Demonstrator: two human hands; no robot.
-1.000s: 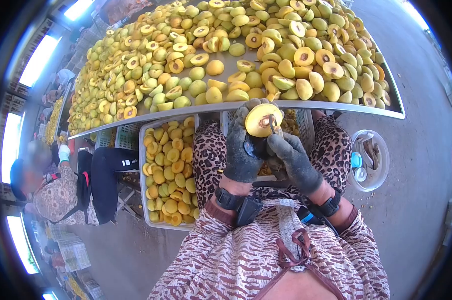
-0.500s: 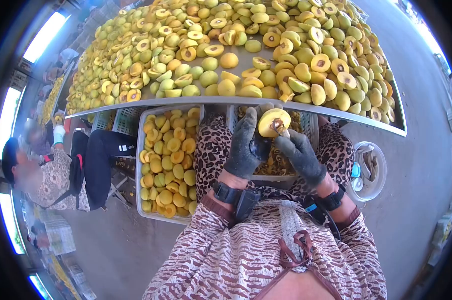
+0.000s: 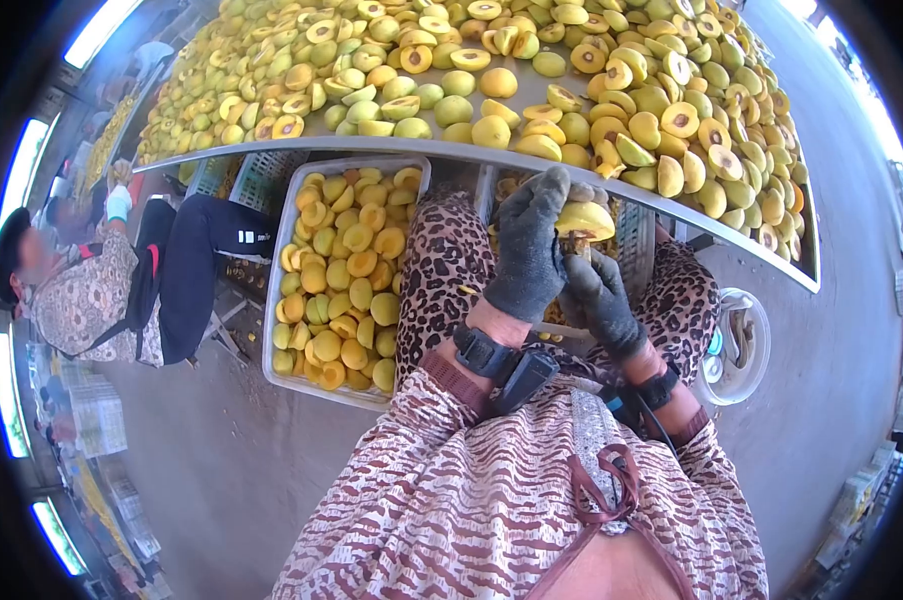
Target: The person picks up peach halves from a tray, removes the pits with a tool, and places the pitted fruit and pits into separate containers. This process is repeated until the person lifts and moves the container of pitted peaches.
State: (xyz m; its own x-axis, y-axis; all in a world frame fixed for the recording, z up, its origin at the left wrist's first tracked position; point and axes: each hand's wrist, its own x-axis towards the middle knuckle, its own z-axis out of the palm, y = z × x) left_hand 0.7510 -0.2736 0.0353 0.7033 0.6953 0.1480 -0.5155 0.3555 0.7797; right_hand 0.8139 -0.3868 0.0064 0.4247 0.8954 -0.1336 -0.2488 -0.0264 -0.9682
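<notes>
My left hand (image 3: 531, 245), in a dark grey glove, is closed on a yellow fruit half (image 3: 585, 221) just below the table's front edge. The cut side of the fruit half faces down toward my right hand (image 3: 601, 300). That gloved hand is closed around a small tool (image 3: 577, 244), whose tip is at the underside of the fruit; most of the tool is hidden by the fingers. Many halved fruits (image 3: 680, 119) lie on the metal table (image 3: 451, 152) beyond my hands.
A white crate (image 3: 271, 340) of fruit halves stands left of my legs. Another crate (image 3: 631, 240) is between my knees, partly hidden. A white bucket (image 3: 751, 380) stands at the right. A person (image 3: 91, 300) sits at the far left.
The fruit half has tipped from facing me to facing downward. Both hands have shifted slightly, my left hand higher and to the right. The whole view has turned a little.
</notes>
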